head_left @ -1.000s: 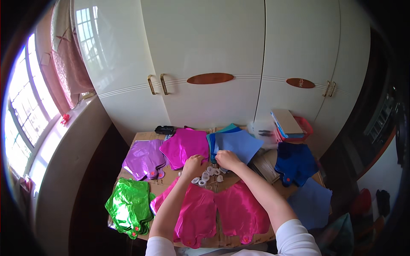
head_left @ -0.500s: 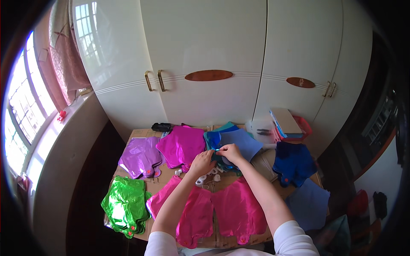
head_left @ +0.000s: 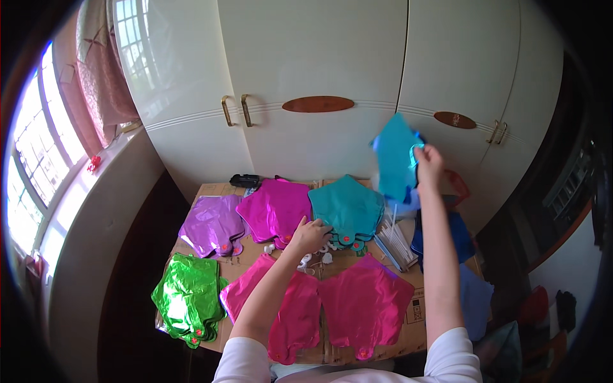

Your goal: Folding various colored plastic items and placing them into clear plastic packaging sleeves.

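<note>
Raised above the far right of the cardboard-topped table, my right hand (head_left: pixel 430 167) pinches a bundle of flat foil balloons (head_left: pixel 396 159), teal in front with blue showing behind, a little blurred. My left hand (head_left: pixel 311 235) is over the table's middle, fingers apart, its fingertips at the lower left edge of a teal stack of flat star-shaped foil balloons (head_left: pixel 348 207). To its left lies a magenta stack of foil balloons (head_left: pixel 274 207). Pink foil balloons (head_left: pixel 367 303) are spread nearer to me, under and between my forearms. White ribbon rolls (head_left: pixel 306 263) sit just below my left hand.
Lilac balloons (head_left: pixel 211 220) and green balloons (head_left: pixel 185 297) lie at the left; dark blue ones (head_left: pixel 454 236) at the right. A box of white sticks (head_left: pixel 399 246) lies beside the teal stack. A red basket (head_left: pixel 457 185) and a white cabinet (head_left: pixel 313 51) stand behind.
My right hand has lifted the blue and teal balloons up and to the right, off the teal stack. The stick box shows more. My left hand has stayed near the middle, its fingers spread.
</note>
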Action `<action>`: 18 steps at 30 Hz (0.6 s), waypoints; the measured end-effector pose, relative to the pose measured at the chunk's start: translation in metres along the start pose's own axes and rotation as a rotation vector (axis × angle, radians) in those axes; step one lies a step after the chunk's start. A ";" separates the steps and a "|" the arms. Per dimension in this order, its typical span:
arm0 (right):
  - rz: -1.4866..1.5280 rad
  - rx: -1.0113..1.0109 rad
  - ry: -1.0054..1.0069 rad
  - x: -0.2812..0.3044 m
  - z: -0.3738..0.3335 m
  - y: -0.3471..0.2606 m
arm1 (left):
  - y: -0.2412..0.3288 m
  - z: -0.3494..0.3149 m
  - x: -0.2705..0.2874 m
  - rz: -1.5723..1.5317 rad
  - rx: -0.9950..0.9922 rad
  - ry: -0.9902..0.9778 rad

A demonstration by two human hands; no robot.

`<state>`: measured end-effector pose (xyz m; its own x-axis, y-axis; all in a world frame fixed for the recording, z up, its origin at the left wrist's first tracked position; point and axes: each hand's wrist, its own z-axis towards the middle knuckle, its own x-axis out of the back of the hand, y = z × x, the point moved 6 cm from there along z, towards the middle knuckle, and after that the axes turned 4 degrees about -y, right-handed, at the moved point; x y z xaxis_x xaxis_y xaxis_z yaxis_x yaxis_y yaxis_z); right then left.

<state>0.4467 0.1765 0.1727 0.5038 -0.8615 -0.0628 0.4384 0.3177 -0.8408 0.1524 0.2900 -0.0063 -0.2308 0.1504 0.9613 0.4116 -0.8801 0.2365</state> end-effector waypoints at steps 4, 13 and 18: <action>-0.417 0.379 -0.135 -0.051 -0.011 -0.092 | -0.004 -0.007 0.010 -0.058 0.047 0.003; -0.426 0.965 -0.967 -0.248 -0.164 -0.043 | -0.089 -0.089 0.075 -0.160 0.269 0.349; -0.447 0.832 -1.179 -0.297 -0.253 -0.001 | -0.127 -0.138 0.081 -0.212 0.414 0.338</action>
<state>0.1084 0.3320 0.0562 0.3332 -0.2714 0.9030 0.7930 0.5987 -0.1126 -0.0401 0.3519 0.0217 -0.5869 0.0923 0.8044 0.6209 -0.5863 0.5203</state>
